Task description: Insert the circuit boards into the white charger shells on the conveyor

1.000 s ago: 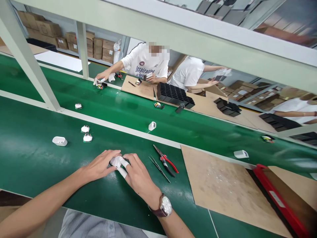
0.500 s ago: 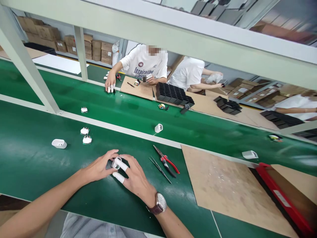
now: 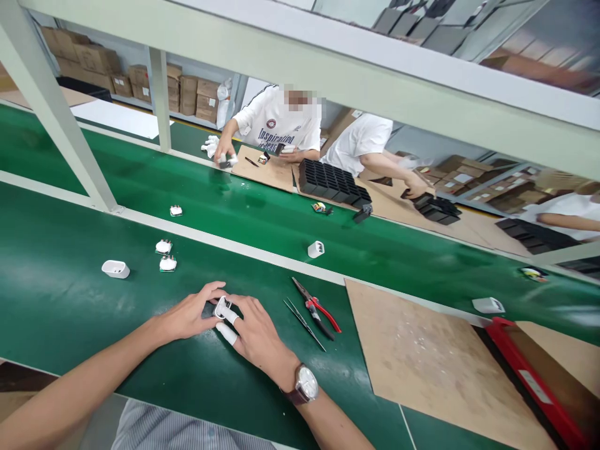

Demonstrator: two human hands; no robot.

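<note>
Pinching white casing (image 3: 218, 307) in left hand (image 3: 188, 316) at near side of green bench (image 3: 60, 269), thumb near, fingers far. Pointing white-capped index finger of right hand (image 3: 259, 326) at casing's open end, thumb spread apart from it. To right, tweezers (image 3: 304, 325) beside red-handled pliers (image 3: 312, 304); farther left, second casing (image 3: 115, 269) near two white-topped boards (image 3: 167, 264).
</note>
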